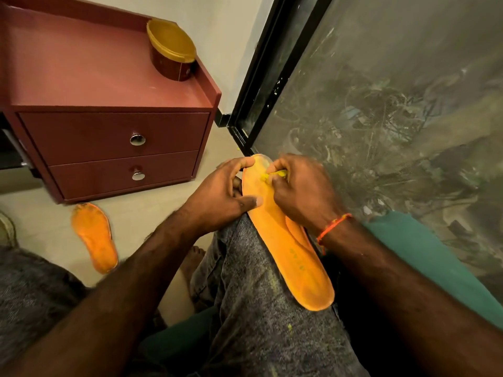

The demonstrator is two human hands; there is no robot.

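Observation:
An orange shoe insole lies lengthwise on my right thigh, toe end pointing away from me. My left hand grips its toe end, fingers curled over the far edge and thumb pressed on its left side. My right hand pinches a small yellow strip at the toe area of the insole. An orange thread band circles my right wrist. A second orange insole lies flat on the floor to my left.
A maroon two-drawer cabinet stands on the floor ahead left, with a yellow-lidded round tub on top. A black-framed mesh screen rises at my right. A green cushion sits under my right arm.

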